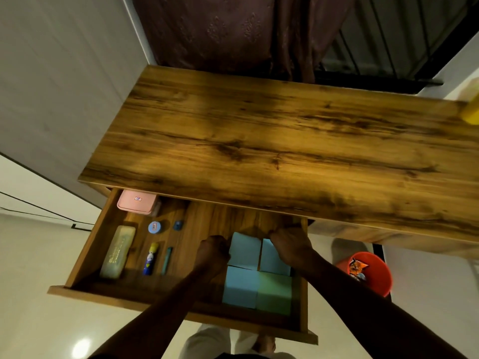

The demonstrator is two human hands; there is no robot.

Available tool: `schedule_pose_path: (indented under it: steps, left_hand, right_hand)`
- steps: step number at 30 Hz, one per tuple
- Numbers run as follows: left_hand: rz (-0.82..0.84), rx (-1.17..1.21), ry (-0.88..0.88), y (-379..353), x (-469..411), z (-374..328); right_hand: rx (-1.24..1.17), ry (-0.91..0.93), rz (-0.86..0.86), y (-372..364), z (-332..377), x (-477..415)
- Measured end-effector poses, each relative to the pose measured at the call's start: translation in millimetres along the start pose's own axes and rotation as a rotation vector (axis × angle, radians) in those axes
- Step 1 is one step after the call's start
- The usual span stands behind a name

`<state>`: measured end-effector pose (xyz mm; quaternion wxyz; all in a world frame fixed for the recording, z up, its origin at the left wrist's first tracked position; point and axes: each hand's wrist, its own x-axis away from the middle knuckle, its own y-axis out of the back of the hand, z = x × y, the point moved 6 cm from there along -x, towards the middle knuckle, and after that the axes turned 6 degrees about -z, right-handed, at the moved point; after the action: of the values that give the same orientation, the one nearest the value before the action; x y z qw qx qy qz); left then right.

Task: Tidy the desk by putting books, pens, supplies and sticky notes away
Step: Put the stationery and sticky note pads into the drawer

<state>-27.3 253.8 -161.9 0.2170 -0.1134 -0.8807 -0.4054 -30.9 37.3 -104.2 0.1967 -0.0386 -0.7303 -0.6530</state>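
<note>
Four light, soft-edged pads (241, 287), best pinched by their sides, lie at the drawer's (85, 257) 3 o'clock end, with the left hand (212, 252) curled at their 9 o'clock and the right hand (290, 247) curled over the 1 o'clock pad, fingertips hidden, so neither grip can be told.

Notes off my feed:
- Dusky maroon fabric curtain (233, 32) hangs at top centre, beside a window with dark bars (375, 35).
- Plain white wall (51, 73) fills the left.
- Pale glossy tiled floor (31, 307) lies below, with a round light glare (81, 348) and a thin black cable (39, 213) across it.
- Orange plastic bucket (381, 283) stands on the floor at right, with colourful snack wrappers (357, 270) inside.
- Blurred yellow object (471, 110) sits at the right edge; I can't identify it.
</note>
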Motion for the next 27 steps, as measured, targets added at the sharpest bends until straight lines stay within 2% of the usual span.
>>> schedule_pose_path:
  steps: [2,4,8,10,12,16,21,23,27]
  left_hand:
    - [-0.005,0.03,-0.002,-2,1,-1]
    - [-0.003,0.035,-0.002,-5,1,0]
    - [0.0,-0.005,-0.007,-9,1,2]
    - [-0.001,-0.014,-0.012,-9,0,3]
    - [-0.011,-0.048,-0.015,-5,1,1]
    - [-0.027,-0.038,-0.041,9,2,-8]
    - [-0.117,0.03,-0.109,38,26,-26]
    - [-0.17,0.056,-0.113,50,44,-32]
    - [-0.233,0.126,-0.129,70,84,-33]
  right_hand:
    - [-0.047,-0.004,-0.071,-1,-3,-1]
    - [-0.015,-0.006,-0.069,-6,-3,-2]
    - [0.032,0.08,0.029,-18,0,1]
    - [-0.006,0.033,0.075,-13,-2,2]
    - [-0.055,-0.008,-0.008,-19,-9,-1]
    - [-0.024,0.112,-0.046,-18,-1,5]
    - [-0.286,-0.016,-0.157,2,5,16]
    - [-0.464,-0.046,-0.181,10,11,24]
    - [-0.894,-0.076,-0.117,20,30,34]
